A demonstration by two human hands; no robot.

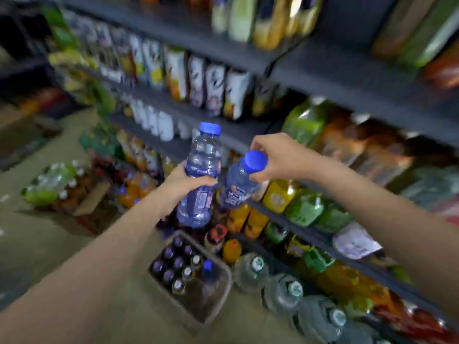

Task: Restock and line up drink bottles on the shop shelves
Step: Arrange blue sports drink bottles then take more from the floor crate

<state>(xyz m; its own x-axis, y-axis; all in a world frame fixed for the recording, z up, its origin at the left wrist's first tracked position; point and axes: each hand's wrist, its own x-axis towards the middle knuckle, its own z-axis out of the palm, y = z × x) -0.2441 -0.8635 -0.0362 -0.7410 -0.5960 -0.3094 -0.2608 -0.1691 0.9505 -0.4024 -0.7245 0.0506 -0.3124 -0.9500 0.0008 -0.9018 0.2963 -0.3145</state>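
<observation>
Two blue-capped water bottles are hanging in front of the shelves point(248, 135) as I am watching: my left hand point(185, 181) is gripping the left bottle point(201, 170) around its middle, nearly upright. My right hand point(278, 157) is pinching the right bottle point(239, 186) by its cap, base tilting down-left; this hand is nearer the shelves, so I judge it goes in first.

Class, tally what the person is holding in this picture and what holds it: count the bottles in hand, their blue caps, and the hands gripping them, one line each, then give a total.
Clear water bottles in hand: 2, the left bottle and the right bottle
Blue caps: 2, the left cap and the right cap
Hands gripping: 2, the left hand and the right hand
Total: 6
</observation>
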